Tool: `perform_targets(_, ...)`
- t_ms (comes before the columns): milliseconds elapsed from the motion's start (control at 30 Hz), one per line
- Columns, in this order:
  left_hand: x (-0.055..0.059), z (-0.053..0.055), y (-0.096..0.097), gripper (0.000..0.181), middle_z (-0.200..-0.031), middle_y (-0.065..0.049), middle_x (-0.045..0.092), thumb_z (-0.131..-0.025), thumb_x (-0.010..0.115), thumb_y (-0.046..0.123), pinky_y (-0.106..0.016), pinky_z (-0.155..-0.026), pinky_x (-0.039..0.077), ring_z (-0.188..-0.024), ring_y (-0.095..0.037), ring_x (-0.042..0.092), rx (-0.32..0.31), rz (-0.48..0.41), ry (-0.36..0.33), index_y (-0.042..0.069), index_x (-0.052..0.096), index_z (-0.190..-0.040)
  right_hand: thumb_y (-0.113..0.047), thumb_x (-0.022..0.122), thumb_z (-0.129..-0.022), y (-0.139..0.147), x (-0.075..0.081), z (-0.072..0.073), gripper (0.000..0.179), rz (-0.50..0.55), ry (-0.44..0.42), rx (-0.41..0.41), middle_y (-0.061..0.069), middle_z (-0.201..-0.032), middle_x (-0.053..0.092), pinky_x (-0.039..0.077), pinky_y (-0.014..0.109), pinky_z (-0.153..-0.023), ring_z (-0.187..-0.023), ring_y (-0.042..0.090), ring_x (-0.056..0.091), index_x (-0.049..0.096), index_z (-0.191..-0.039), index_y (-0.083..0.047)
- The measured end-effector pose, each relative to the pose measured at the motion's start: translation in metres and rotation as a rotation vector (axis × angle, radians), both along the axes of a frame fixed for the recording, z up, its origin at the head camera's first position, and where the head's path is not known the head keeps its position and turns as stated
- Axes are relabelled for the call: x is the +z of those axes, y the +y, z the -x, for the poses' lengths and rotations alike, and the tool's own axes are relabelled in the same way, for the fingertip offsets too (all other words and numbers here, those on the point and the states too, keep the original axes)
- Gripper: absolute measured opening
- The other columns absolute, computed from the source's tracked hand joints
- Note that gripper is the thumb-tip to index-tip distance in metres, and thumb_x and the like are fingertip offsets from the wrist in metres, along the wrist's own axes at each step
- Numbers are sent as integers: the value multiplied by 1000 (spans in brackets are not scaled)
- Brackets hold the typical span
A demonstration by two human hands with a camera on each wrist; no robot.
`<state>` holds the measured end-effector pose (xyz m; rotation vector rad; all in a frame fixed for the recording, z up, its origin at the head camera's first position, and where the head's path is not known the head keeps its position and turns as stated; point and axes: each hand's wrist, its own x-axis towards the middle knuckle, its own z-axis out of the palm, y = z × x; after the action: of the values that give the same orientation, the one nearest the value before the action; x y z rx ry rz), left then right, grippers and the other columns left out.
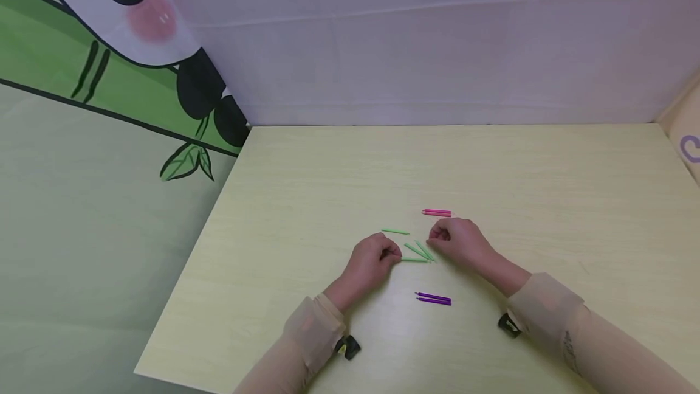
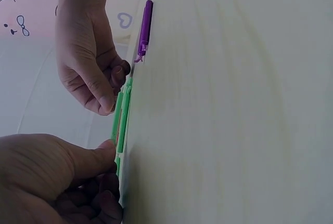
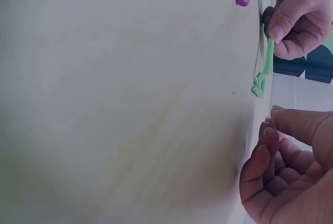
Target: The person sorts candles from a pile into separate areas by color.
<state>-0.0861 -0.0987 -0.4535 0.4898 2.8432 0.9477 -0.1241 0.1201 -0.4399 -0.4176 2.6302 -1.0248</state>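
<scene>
My left hand (image 1: 374,258) pinches the left end of a green pencil-like stick (image 1: 415,260) between thumb and fingertips, low over the table. Two more green sticks (image 1: 417,250) lie slanted beside it, their right ends close to its tip. Another green stick (image 1: 396,231) lies apart, just beyond the left hand. To the right of the green group is my right hand (image 1: 458,241), its fingers loosely bent and its thumb near the index fingertip. Nothing shows between them in the right wrist view, where the right hand (image 3: 291,167) is close to the camera.
Pink sticks (image 1: 436,213) lie side by side past the right hand. Nearer the person, two purple sticks (image 1: 434,298) lie together on the pale wooden table (image 1: 306,169). A light curtain (image 1: 415,65) hangs behind the far edge, and a printed cloth (image 1: 98,211) is at the left.
</scene>
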Motion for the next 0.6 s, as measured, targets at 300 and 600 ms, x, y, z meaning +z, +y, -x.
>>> perform_targets(300, 0, -10, -13, 9, -79, 6, 61, -87, 72, 7, -25, -74, 46, -76, -8, 54, -21, -4, -5, 13, 73, -81, -13, 71, -88, -10, 0, -21, 5, 25, -12, -11, -2, -75, 61, 44, 32, -70, -71, 15, 53, 70, -85, -9)
perform_targets(600, 4, -13, -24, 7, -79, 6, 61, -87, 73, 7, -26, -73, 46, -75, -9, 54, 4, -24, -13, 12, 73, -82, -12, 72, -87, -14, 1, -35, 5, 31, -4, -8, -3, -74, 60, 44, 31, -68, -70, 14, 52, 69, -85, -9)
